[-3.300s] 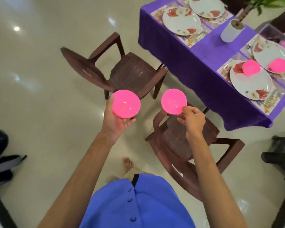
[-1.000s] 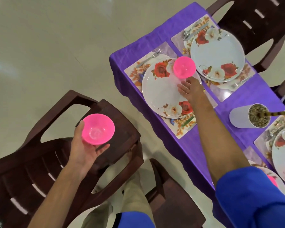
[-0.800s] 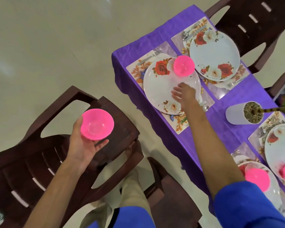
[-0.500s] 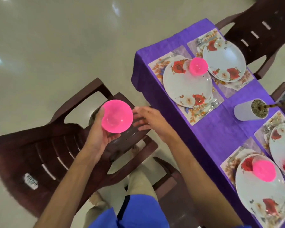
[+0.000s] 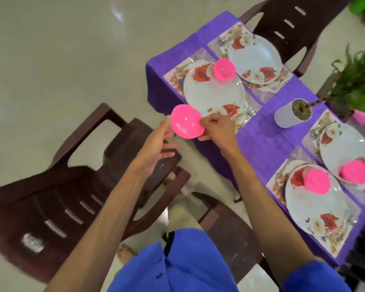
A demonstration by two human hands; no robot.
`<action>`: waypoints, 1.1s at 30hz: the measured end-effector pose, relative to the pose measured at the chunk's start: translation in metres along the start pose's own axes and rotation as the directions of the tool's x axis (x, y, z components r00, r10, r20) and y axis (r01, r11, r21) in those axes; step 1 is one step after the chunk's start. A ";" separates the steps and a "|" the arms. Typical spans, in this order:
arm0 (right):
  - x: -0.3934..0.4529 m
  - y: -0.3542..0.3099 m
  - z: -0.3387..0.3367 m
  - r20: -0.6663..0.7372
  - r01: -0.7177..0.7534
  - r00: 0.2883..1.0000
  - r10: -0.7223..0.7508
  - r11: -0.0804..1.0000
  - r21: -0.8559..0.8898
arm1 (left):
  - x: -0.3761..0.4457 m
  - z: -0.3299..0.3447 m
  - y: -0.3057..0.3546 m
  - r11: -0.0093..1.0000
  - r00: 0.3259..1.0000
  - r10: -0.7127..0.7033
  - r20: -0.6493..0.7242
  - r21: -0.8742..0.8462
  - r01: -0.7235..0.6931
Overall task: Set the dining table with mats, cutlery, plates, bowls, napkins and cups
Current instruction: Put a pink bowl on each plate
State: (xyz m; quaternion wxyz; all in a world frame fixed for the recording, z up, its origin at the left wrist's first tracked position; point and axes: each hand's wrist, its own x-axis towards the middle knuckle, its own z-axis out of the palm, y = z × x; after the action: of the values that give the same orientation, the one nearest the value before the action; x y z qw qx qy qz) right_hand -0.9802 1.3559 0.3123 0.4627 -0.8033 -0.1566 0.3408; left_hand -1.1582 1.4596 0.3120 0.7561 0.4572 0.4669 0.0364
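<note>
Four floral plates sit on mats on the purple tabletop; taking the potted plant as landmark, the two plates on its near side each carry a pink bowl and; on its far side the nearer plate has a bowl at its far edge, while the corner plate beyond it is bare; so three bowls look placed and one is left. That last pink bowl is held in the air off the tabletop's edge, over a brown chair, well short of the plant; the right hand pinches its rim with curled fingers; the left hand touches its other side, fingers loosely spread. Cutlery is too blurred to confirm; no napkins or cups are visible, so these seem outstanding.
</note>
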 end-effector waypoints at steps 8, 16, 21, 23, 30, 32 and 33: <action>0.224 0.066 -0.189 -0.441 -0.244 0.849 0.292 0.956 0.163 | 0.110 0.094 -0.003 0.978 0.980 -0.196 -0.029 -0.072 0.194; 0.373 0.094 -0.284 -0.447 -0.311 0.786 0.427 0.898 0.310 | 0.172 0.100 -0.009 0.972 0.963 -0.233 -0.134 -0.059 0.227; 0.399 0.099 -0.278 -0.406 -0.361 0.780 0.476 0.872 0.330 | 0.175 0.085 -0.005 0.969 0.950 -0.247 -0.193 -0.050 0.242; 0.398 0.093 -0.270 -0.426 -0.356 0.759 0.492 0.862 0.362 | 0.174 0.081 -0.003 0.968 0.944 -0.249 -0.214 -0.052 0.244; 0.403 0.099 -0.261 -0.318 -0.324 0.797 0.513 0.808 0.492 | 0.168 0.070 -0.001 0.959 0.926 -0.284 -0.249 -0.092 0.269; 0.399 0.101 -0.259 -0.296 -0.322 0.824 0.484 0.829 0.458 | 0.164 0.070 -0.001 0.958 0.924 -0.286 -0.254 -0.104 0.268; 0.394 0.099 -0.257 -0.288 -0.341 0.831 0.475 0.846 0.409 | 0.161 0.070 -0.001 0.958 0.923 -0.286 -0.256 -0.109 0.267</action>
State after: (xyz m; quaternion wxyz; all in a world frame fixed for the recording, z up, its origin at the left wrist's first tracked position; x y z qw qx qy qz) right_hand -0.5253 1.3642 0.1564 0.5307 -0.7757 0.1751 0.2931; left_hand -1.0165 1.4906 0.2133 0.6993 0.3498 0.6233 0.0080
